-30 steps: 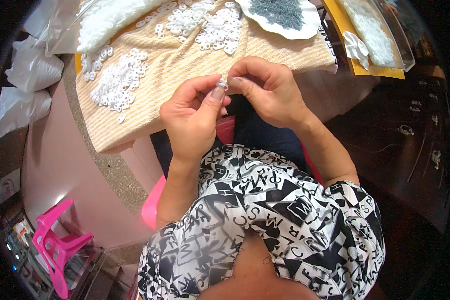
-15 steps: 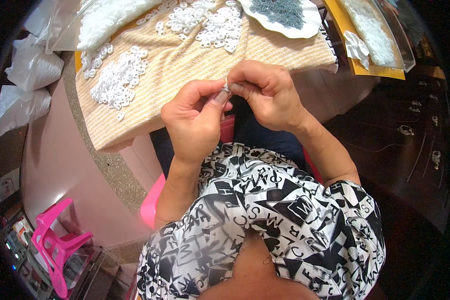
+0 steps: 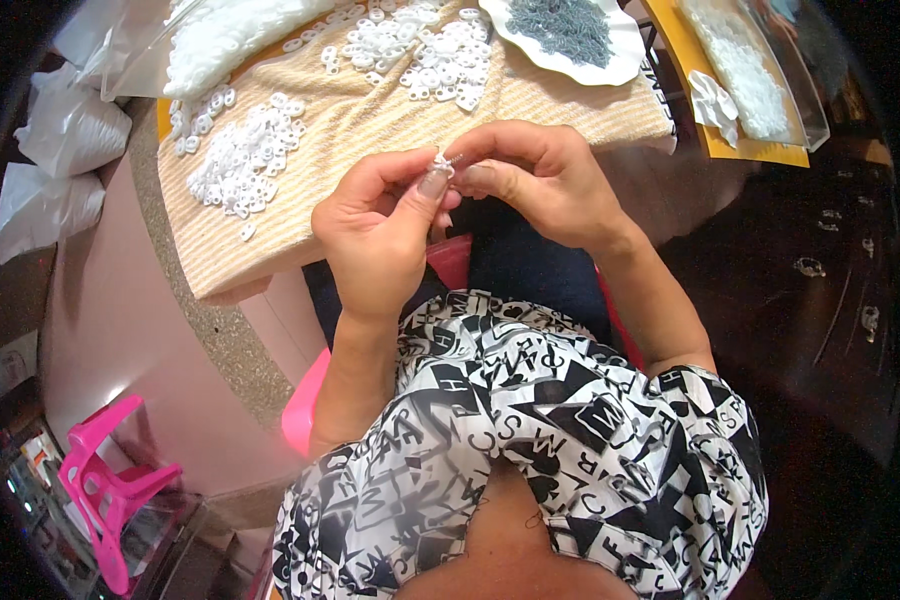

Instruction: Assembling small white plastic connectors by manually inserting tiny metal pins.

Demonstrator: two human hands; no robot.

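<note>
Both hands met just in front of the near edge of the beige woven cloth (image 3: 370,130) that covered the round table. The left hand (image 3: 380,235) had thumb and forefinger pinched closed on a small white plastic ring piece (image 3: 440,165), with the remaining fingers curled inward. The right hand (image 3: 540,180) was also closed in a pinch, its fingertips touching the same piece from the opposite side; whether it held a separate thin part could not be determined.

On the cloth, a loose pile of white plastic rings (image 3: 245,160) lay toward its left edge. A second pile of white rings (image 3: 430,55) lay near its far edge. A white scalloped plate of small grey metal parts (image 3: 570,30) rested on its far right corner. A clear plastic bag of white parts (image 3: 220,40) lay at its far left corner. A pink plastic stool (image 3: 110,490) stood on the floor, well apart from the cloth.
</note>
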